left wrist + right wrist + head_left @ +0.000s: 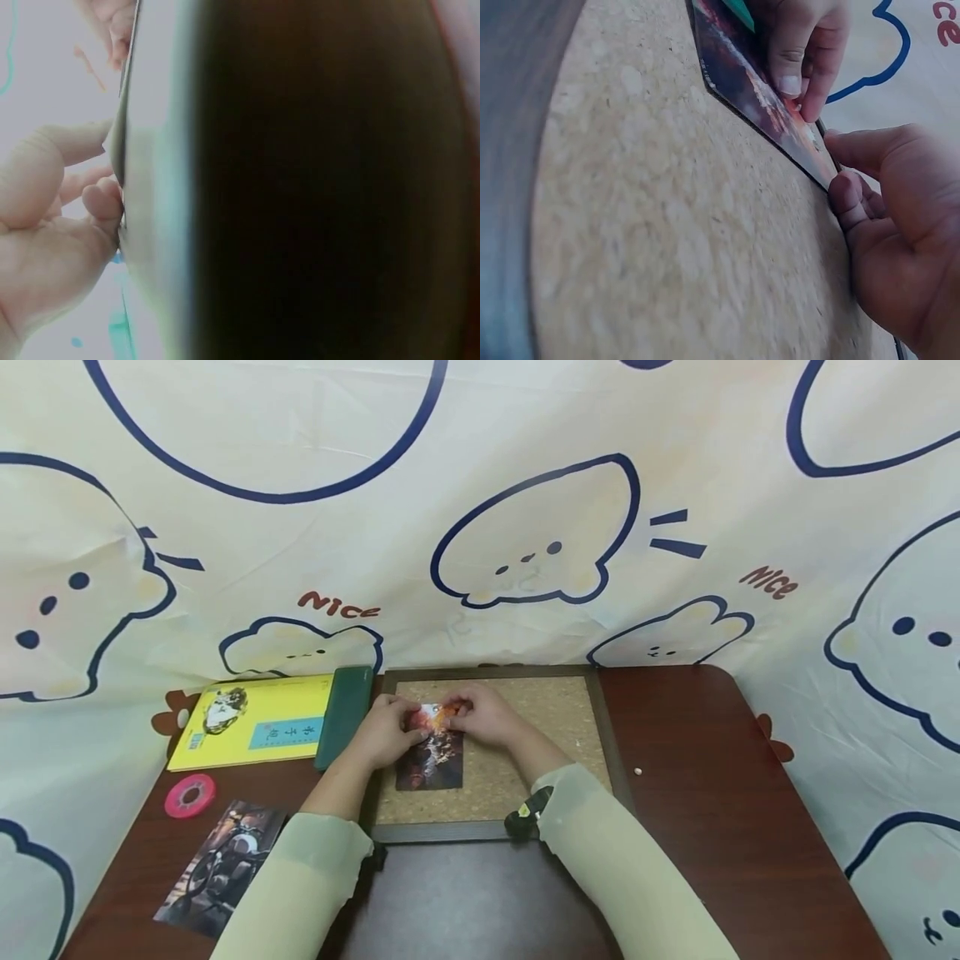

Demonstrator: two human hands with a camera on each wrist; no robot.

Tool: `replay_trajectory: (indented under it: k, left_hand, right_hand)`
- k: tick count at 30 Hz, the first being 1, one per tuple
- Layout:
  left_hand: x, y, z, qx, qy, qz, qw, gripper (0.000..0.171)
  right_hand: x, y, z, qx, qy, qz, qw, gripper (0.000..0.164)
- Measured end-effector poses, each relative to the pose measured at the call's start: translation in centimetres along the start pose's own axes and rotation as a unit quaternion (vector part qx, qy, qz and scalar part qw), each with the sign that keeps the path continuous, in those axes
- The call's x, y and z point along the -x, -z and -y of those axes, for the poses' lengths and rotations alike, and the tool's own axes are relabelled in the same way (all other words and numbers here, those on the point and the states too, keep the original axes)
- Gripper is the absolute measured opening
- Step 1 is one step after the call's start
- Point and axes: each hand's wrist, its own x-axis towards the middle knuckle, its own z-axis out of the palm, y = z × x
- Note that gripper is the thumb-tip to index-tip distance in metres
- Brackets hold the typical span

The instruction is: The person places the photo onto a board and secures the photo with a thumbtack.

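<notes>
1. Nearest, a motorbike photo [225, 864] lay on the table [712, 793], left of the board, with a pink ring [174, 797] just beyond it.
2. The cork board [540, 743] lay flat, its brown frame running around it.
3. The card [433, 760] was on the board's left half: upright-rectangular, glossy, dark purple-brown at its near end, pale streaks through the middle, orange-red at the far end. Tiny pale print showed near one corner. In the left wrist view, an edge curled up slightly.
4. The left hand [382, 731] pinched the card's far left part, thumb on its face; the right hand [487, 714] pinched its far right corner.
5. Beyond lay a yellow book [288, 697] and a green book [345, 718], then the printed cloth [480, 639].
</notes>
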Motion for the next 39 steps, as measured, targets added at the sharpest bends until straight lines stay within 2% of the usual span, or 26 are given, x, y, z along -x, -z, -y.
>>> replay_trajectory:
  k: [4, 8, 18, 29, 33, 39]
  left_hand:
    - [-0.1, 0.0, 0.1, -0.005, -0.008, -0.005, 0.9999, 0.052]
    - [0.0, 0.0, 0.3, -0.006, -0.019, -0.017, 0.9996, 0.052]
    - [0.7, 0.1, 0.9, 0.012, -0.046, -0.036, 0.9982, 0.053]
    - [2.4, 0.1, 1.4, 0.043, -0.062, -0.036, 0.9965, 0.057]
    - [3.2, 0.3, 1.6, 0.045, -0.073, -0.048, 0.9952, 0.057]
    - [4.6, 0.4, 1.8, 0.034, -0.086, -0.071, 0.9932, 0.053]
  right_hand:
    - [1.1, 0.6, 0.0, -0.019, -0.008, 0.005, 1.0, 0.034]
    - [2.4, 1.2, -0.1, -0.031, -0.035, 0.007, 0.999, 0.036]
    - [5.4, 2.6, -0.7, -0.053, -0.074, 0.01, 0.996, 0.049]
    - [8.0, 4.3, -1.4, -0.004, -0.055, 0.002, 0.998, 0.046]
    - [8.8, 4.9, -1.5, 0.012, -0.051, -0.005, 0.999, 0.044]
    - [10.5, 5.8, -1.7, 0.002, -0.056, -0.016, 0.998, 0.044]
